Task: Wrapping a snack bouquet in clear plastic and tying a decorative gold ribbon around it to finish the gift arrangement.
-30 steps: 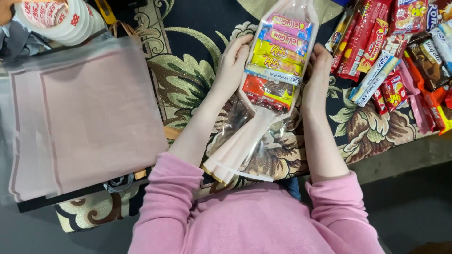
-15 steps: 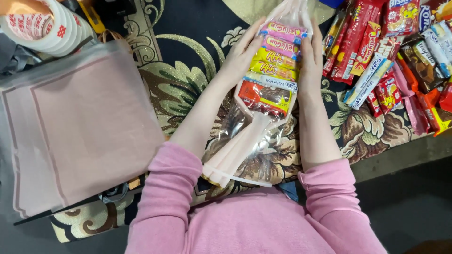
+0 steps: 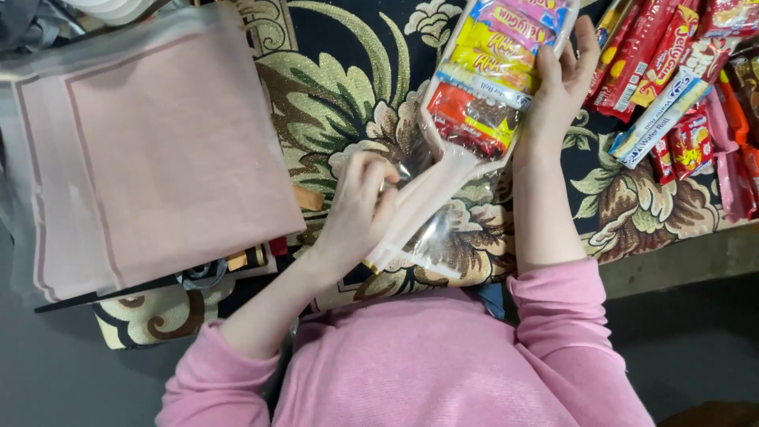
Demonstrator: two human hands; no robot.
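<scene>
Left hand (image 3: 360, 209) pinches the clear bag's (image 3: 443, 190) open end closed; right hand (image 3: 563, 75), fingers curled, grips its snack-filled top on the floral counter (image 3: 340, 103).

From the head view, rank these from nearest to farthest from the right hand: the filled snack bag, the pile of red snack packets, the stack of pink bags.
1. filled snack bag, held by the right hand.
2. pile of red snack packets, just to its right.
3. stack of pink bags, far left on the table.

Bag (image 3: 466, 134): we see clear plastic, lying slantwise over the floral cloth, open end nearest us.
Contents: red, yellow and pink snack packs (image 3: 494, 71) stacked inside, far end.
</scene>
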